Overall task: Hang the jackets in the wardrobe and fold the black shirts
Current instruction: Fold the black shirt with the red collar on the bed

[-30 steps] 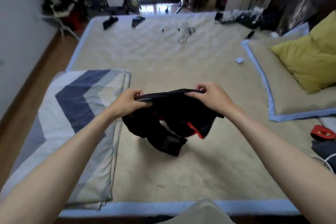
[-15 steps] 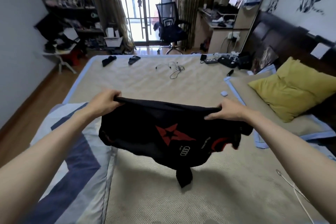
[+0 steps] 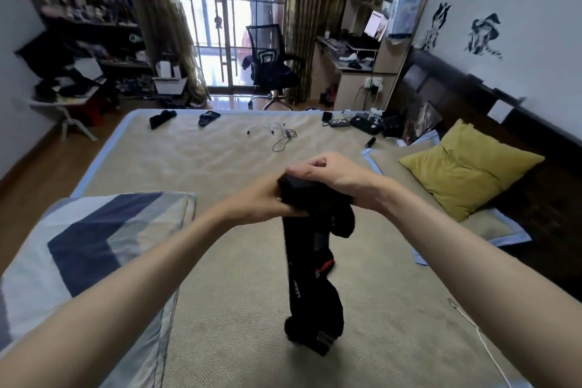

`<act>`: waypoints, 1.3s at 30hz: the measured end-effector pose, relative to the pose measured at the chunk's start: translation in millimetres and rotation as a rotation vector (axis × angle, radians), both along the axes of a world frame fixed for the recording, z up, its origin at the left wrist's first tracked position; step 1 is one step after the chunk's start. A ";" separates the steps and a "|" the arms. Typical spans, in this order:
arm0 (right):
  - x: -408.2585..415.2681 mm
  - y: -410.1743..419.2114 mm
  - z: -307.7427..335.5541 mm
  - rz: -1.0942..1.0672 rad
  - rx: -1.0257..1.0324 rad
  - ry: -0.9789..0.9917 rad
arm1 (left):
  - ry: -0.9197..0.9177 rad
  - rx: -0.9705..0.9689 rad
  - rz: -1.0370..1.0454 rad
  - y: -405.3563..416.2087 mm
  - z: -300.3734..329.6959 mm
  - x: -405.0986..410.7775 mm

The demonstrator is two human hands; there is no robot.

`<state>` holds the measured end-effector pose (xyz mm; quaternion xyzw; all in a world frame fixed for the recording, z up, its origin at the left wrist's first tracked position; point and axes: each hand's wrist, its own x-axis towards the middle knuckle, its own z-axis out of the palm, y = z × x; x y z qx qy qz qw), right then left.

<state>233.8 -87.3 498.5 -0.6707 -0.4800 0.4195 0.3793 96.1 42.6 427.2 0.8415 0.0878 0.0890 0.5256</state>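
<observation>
Over bed (image 3: pixel 220 161), hands together now.

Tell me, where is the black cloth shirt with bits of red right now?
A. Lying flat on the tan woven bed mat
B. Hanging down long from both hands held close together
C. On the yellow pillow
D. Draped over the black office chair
B: the left hand and right hand grip the top of the black cloth shirt with bits of red close together, and it dangles in a narrow column.

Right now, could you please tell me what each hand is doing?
Left hand: grips the top of the hanging black fabric shirt.
Right hand: fingers curled over the same bunched top edge.
</observation>
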 end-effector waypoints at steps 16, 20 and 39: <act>-34.3 -13.2 -83.4 -0.219 0.087 0.101 | -0.189 -0.294 0.470 28.5 84.0 23.6; -30.1 -9.4 -83.3 -0.282 0.128 0.004 | -0.149 -0.098 0.589 59.8 79.8 -5.3; -29.5 35.0 32.9 -0.077 0.198 -0.432 | -0.027 0.212 -0.048 22.6 80.4 -36.0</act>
